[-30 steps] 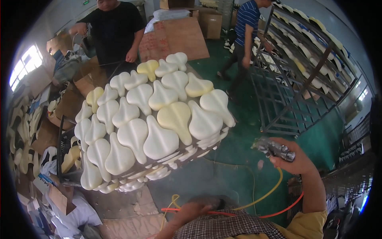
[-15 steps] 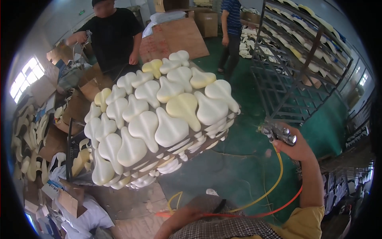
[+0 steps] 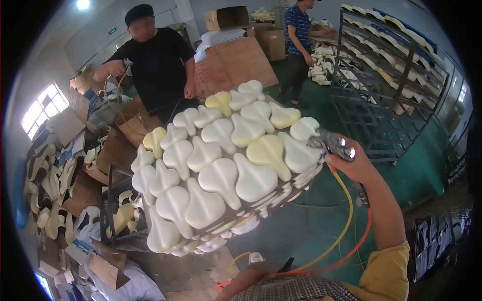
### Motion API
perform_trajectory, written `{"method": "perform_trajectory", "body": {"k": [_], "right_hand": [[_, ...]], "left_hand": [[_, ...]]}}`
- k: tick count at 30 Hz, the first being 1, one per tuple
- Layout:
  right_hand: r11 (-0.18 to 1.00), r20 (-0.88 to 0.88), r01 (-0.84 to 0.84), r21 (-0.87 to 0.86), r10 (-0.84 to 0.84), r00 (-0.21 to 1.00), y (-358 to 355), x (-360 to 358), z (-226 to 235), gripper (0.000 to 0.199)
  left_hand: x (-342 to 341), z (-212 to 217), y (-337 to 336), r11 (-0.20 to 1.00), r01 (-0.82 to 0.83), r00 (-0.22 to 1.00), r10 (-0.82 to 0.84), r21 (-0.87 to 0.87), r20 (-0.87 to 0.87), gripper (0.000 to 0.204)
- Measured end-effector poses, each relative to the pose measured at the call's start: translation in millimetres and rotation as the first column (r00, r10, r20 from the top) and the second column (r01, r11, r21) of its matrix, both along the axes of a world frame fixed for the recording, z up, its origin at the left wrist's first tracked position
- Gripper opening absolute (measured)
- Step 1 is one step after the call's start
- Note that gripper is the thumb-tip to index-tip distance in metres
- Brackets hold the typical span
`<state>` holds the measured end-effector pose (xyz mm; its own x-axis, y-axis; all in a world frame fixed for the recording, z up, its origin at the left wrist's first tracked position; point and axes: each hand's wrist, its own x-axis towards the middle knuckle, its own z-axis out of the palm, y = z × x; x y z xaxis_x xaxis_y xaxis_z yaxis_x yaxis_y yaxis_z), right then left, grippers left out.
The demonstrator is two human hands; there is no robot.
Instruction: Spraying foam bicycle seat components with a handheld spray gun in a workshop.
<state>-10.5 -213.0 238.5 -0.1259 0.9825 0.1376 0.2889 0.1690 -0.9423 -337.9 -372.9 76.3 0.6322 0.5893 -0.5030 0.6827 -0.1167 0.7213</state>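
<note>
My right hand [image 3: 349, 160] is closed around a metal spray gun [image 3: 331, 145], whose nozzle overlaps the right end of a rack of bicycle saddle pads [image 3: 256, 180]. A yellow hose [image 3: 346, 220] and a red hose [image 3: 359, 248] hang below the gun and run back toward my body. The pads are mostly white, a few pale yellow, and lie in rows with more layers beneath. Low in the view, my left hand [image 3: 251, 276] is beside the red hose near my checked apron [image 3: 296, 288]; its fingers are hidden.
Across the rack stands a person in black [image 3: 158, 70], holding another spray gun [image 3: 128, 65]. A second person in a striped shirt [image 3: 297, 35] is behind. A tall metal rack [image 3: 401, 80] stands right. Cardboard boxes [image 3: 108, 153] and loose pads [image 3: 55, 190] crowd the left.
My right hand and the spray gun have moved left and up, closer to the rack's right end. The view has shifted, so the saddle pads appear further right and lower.
</note>
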Motion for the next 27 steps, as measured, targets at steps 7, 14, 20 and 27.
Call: {"method": "perform_trajectory", "body": {"k": [7,14,20,27], "right_hand": [[1.0,0.107,0.001,-0.031,0.003,0.994,48.7,-60.7,-0.7,0.043],[0.997,0.045,0.054,0.058,-0.057,0.997,80.8,-89.6,6.6,0.042],[0.998,0.152,-0.041,-0.048,0.048,0.987,61.8,-87.8,6.8,0.038],[1.0,0.068,0.018,0.0,-0.018,0.998,58.5,-64.5,3.7,0.044]], "left_hand": [[-74.3,-34.7,22.8,0.957,-0.203,0.975,0.217,-0.209,0.045,0.028],[-90.1,-34.0,37.0,0.982,0.005,0.997,0.008,-0.188,0.072,0.037],[-84.1,-32.4,6.7,0.958,-0.275,0.956,0.281,-0.075,0.08,0.032],[-55.5,-24.5,4.6,0.984,-0.104,0.994,0.1,-0.146,-0.036,0.03]]}}
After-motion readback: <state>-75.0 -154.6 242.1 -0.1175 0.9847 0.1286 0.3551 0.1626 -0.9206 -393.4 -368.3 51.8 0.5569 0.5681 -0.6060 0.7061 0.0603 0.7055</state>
